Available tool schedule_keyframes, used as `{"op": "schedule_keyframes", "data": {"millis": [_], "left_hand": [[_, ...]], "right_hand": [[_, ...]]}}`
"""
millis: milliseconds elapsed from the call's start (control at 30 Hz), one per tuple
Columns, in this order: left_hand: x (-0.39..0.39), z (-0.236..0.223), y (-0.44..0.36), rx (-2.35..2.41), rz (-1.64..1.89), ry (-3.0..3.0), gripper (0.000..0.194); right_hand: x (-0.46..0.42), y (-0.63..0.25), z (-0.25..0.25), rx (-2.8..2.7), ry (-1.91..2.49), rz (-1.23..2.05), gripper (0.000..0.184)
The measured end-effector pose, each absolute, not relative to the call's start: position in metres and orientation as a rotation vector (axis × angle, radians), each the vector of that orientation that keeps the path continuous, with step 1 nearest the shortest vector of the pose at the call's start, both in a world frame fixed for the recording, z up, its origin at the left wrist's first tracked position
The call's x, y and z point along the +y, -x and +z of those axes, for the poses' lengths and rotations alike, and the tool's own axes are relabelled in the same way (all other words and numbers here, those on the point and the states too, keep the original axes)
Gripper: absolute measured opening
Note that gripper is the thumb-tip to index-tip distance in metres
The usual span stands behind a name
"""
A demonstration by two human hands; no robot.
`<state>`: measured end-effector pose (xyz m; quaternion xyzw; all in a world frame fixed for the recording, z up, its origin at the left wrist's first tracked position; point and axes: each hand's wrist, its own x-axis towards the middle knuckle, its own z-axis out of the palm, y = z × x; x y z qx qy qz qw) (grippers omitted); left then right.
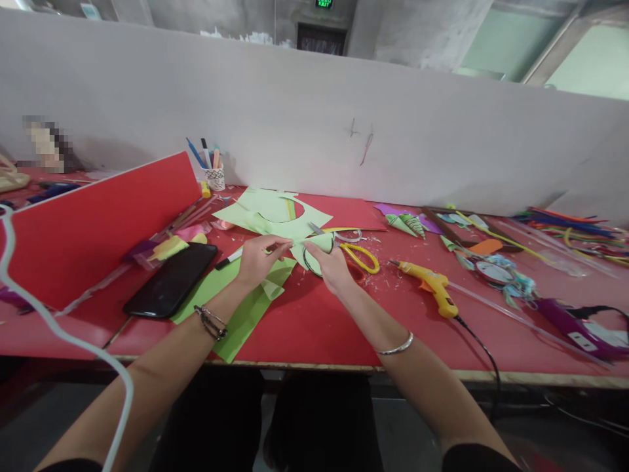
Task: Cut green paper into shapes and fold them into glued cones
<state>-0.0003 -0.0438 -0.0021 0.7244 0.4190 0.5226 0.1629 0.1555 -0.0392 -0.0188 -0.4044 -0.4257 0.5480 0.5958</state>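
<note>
Here, pale green paper [323, 241] is pinched by the left hand [259, 259] and right hand [331, 265], partly hidden; at three o'clock, yellow-handled scissors [374, 261] are half covered.

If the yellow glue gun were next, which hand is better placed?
Probably the right hand: the glue gun lies to its right, and the left hand is farther off. The right would first have to let go of the pale green paper.

1 head-worn camera looks forward and down across the red table [324, 328] to the partition [275, 111]
</note>
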Motion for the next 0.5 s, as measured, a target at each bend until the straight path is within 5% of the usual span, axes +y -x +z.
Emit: {"op": "schedule_keyframes", "data": {"millis": [500], "left_hand": [[-0.0419,0.0022,0.0065,1.216,1.519,-2.118,0.019]], "right_hand": [[-0.0372,-0.1631,-0.0153,-0.996,0.929,1.254,0.03]]}}
